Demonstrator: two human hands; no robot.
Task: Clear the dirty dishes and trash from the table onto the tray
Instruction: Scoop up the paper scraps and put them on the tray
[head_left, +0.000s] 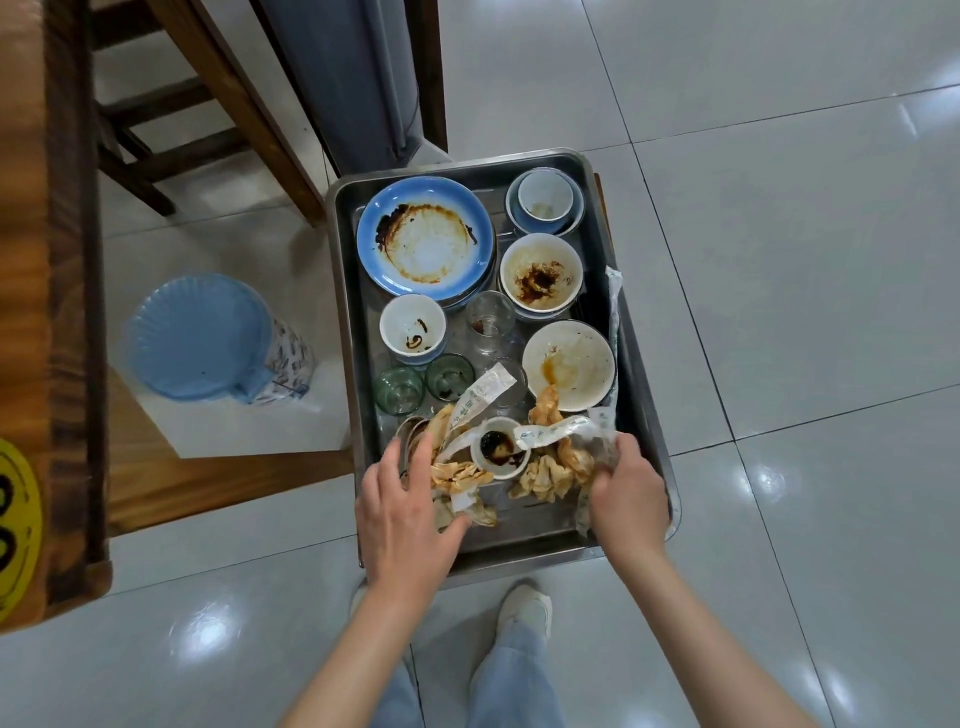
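Observation:
A steel tray (347, 291) holds a stained blue plate (425, 240), several dirty white bowls such as the sauce-stained bowl (540, 272), a small sauce dish (500, 446), glasses (489, 321) and two green cups (399, 388). Crumpled stained napkins (545, 475) and paper wrappers (480, 397) lie at the tray's near end. My left hand (402, 512) rests on the napkins beside some stacked small dishes (410, 434). My right hand (626, 493) grips a bunch of crumpled wrappers and napkins at the tray's near right corner.
A wooden table (57, 312) runs along the left edge. A bin lined with a blue bag (200, 338) stands on the tiled floor between table and tray. Wooden chair legs (208, 104) and a grey pillar stand behind the tray.

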